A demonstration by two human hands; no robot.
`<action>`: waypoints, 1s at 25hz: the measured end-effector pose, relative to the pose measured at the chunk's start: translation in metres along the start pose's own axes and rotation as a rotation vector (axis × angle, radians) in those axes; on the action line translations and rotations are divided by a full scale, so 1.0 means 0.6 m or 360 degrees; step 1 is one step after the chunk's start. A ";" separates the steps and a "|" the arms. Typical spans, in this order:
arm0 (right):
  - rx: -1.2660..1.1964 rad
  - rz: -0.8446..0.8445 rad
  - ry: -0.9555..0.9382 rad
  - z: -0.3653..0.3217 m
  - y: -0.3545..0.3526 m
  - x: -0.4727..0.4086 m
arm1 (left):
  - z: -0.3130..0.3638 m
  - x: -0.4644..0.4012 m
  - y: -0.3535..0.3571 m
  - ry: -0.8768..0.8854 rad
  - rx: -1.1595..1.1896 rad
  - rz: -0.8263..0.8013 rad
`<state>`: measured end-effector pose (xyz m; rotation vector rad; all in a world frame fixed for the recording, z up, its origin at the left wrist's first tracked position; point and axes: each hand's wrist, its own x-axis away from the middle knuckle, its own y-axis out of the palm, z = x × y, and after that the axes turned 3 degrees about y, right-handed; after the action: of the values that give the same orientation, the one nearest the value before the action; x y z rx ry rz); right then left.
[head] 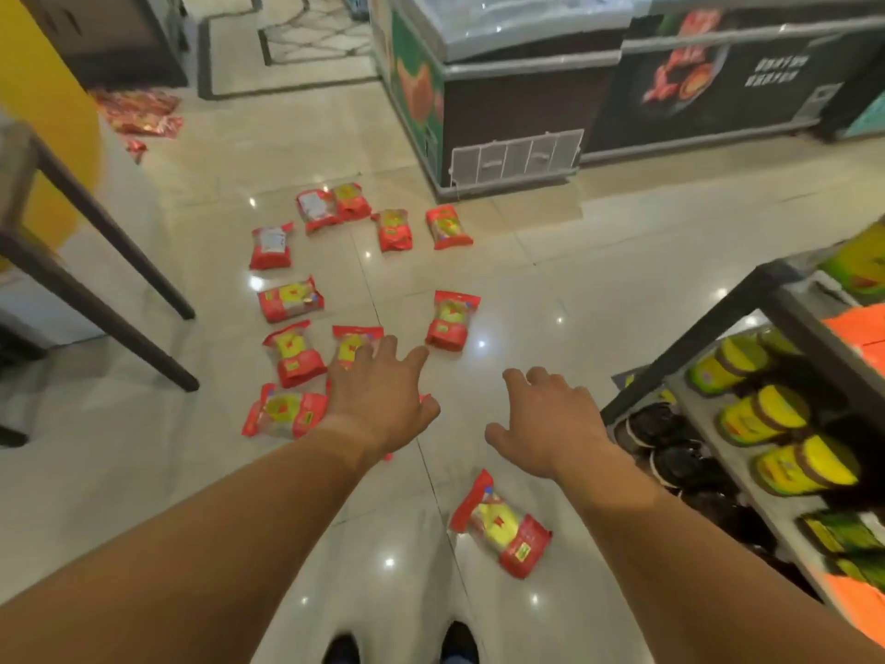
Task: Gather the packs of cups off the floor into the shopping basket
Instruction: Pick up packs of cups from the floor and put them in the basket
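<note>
Reaching out over the floor [598,261], both bare arms are being held forward above a scatter of red and yellow packs of cups [292,299]. The left hand [383,400] is being spread with its fingers apart and straight, nothing held in its grip. The right hand [546,424] is likewise being kept loose and empty, its fingers only slightly bent. No pack is being touched by either hand, as far as the view allows.

The packs are lying flat on the tiles in a loose cluster ahead and to the left, reaching away toward a chest freezer [503,103]. The nearest of the cluster, one pack [352,345] partly hidden behind the left fingers and another [287,412] just beside the left wrist, are sitting under and to the left of the left hand. A single pack [500,524] is lying apart from the rest, close to the feet and below the right forearm, its long axis running diagonally from upper left to lower right.

No shopping basket is being shown anywhere in view. A shelf of goods [766,424] is standing to the right.

The gathering seems barely begun. The left hand is judged nearer to the cluster, the right to the lone pack, which would likely be taken across its short side.
</note>
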<state>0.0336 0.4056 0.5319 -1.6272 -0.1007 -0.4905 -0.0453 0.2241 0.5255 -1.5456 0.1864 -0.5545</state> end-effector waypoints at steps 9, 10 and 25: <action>0.0015 -0.0212 0.0193 0.053 0.493 -0.353 | -0.109 -0.354 0.498 0.0058 -0.0062 -0.0080; 0.0043 -0.0270 0.0212 0.065 0.583 -0.383 | -0.117 -0.386 0.580 0.0067 -0.0078 -0.0098; 0.0296 -0.0750 0.0245 0.171 1.237 -0.549 | -0.203 -0.664 1.204 -0.0086 0.0058 -0.0277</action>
<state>0.0217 0.4834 -0.2829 -1.3747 -0.4088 -0.9368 -0.2855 0.2450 -0.2729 -1.5479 -0.0001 -0.6488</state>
